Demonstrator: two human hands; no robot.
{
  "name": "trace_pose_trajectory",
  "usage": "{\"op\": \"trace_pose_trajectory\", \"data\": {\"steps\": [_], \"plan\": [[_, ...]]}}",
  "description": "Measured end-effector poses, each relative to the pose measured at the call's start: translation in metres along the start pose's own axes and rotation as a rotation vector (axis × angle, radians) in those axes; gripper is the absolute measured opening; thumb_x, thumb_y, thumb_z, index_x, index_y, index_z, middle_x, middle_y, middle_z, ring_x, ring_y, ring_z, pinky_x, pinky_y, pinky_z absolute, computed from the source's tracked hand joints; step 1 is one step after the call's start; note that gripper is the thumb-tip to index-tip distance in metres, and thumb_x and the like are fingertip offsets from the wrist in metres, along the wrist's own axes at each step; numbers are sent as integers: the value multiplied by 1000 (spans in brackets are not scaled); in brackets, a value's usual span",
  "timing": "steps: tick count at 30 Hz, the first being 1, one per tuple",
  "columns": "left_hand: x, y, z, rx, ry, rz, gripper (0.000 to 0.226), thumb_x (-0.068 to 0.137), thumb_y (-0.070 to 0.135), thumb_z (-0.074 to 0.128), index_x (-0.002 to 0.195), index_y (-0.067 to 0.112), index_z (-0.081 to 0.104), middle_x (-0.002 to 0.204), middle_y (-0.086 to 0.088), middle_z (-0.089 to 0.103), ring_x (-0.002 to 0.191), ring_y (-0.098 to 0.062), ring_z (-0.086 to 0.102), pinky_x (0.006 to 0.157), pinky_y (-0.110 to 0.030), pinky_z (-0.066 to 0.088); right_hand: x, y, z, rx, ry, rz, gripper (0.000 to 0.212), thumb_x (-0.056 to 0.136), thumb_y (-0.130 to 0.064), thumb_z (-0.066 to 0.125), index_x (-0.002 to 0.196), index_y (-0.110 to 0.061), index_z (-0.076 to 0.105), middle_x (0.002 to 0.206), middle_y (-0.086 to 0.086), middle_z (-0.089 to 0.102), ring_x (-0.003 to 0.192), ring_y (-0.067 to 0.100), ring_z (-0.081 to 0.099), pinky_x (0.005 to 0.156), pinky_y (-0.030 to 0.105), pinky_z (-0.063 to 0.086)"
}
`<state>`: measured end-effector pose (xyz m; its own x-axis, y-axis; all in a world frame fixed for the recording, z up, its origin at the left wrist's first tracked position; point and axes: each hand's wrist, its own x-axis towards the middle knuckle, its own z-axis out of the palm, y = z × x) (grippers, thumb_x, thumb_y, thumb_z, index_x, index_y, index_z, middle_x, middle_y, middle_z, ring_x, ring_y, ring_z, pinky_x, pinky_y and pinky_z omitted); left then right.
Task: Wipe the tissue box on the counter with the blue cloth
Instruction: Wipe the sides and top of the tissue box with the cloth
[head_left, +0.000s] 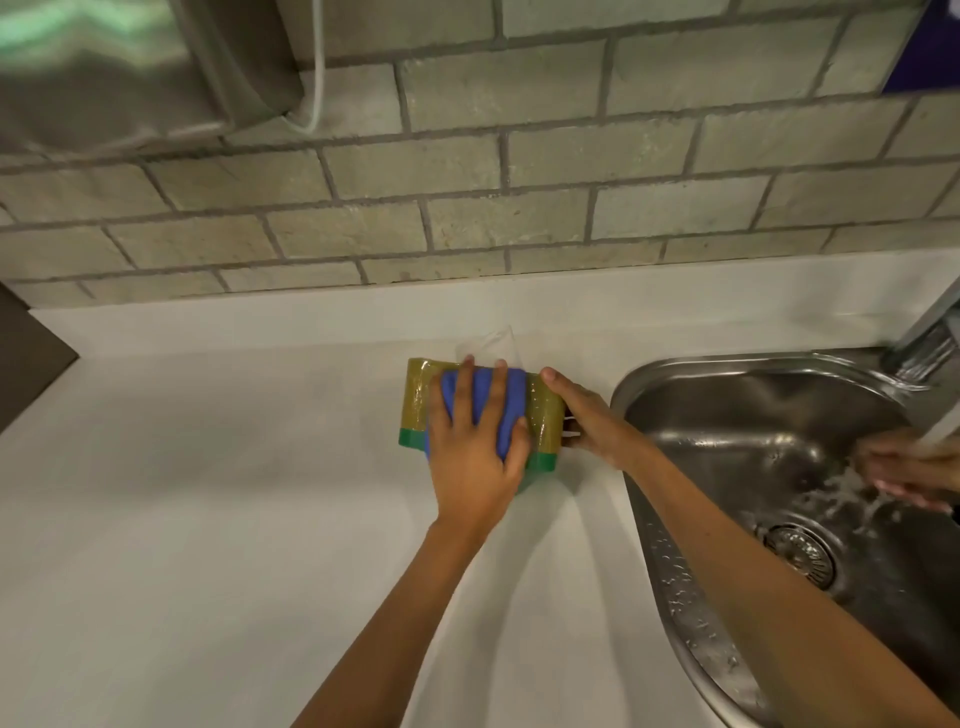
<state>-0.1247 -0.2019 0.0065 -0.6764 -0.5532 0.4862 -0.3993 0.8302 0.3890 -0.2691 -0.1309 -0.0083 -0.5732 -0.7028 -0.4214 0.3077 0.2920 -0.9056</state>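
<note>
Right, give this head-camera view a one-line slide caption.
Left hand presses the blue cloth onto the tissue box while the right hand holds its end beside the sink.

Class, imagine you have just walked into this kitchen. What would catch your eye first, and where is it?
The eye goes first to the blue cloth, pressed flat under the left hand on top of the yellow-and-green tissue box in the middle of the white counter. The right hand grips the box's right end. To the right, another person's hands are under running water in the steel sink.
</note>
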Motion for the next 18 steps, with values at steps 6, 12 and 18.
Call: {"op": "trace_pose_trajectory", "data": {"steps": [6, 12, 18], "plan": [[-20, -32, -9, -7, 34, 3, 54, 87, 37, 41, 133, 12, 54, 141, -23, 46, 131, -49, 37, 99, -52, 44, -2, -1, 0, 3, -16, -13, 80, 70, -66, 57, 132, -15, 48, 121, 9, 61, 109, 26, 60, 81, 33, 53], [-6, 14, 3, -12, 2, -53, 54, 86, 37, 41, 130, 11, 57, 135, -23, 54, 126, -50, 43, 91, -57, 50, -2, -2, 1, -4, -2, -10, 71, 75, -66, 54, 125, -16, 56, 119, 12, 65, 105, 24, 64, 72, 28, 55], [-30, -14, 5, 0, 56, 111, 53, 85, 36, 45, 132, 11, 55, 139, -23, 50, 132, -45, 37, 98, -49, 44, -7, -4, 1, -26, -32, -13, 72, 64, -74, 56, 114, -22, 61, 109, 8, 66, 103, 22, 63, 79, 30, 54]]}}
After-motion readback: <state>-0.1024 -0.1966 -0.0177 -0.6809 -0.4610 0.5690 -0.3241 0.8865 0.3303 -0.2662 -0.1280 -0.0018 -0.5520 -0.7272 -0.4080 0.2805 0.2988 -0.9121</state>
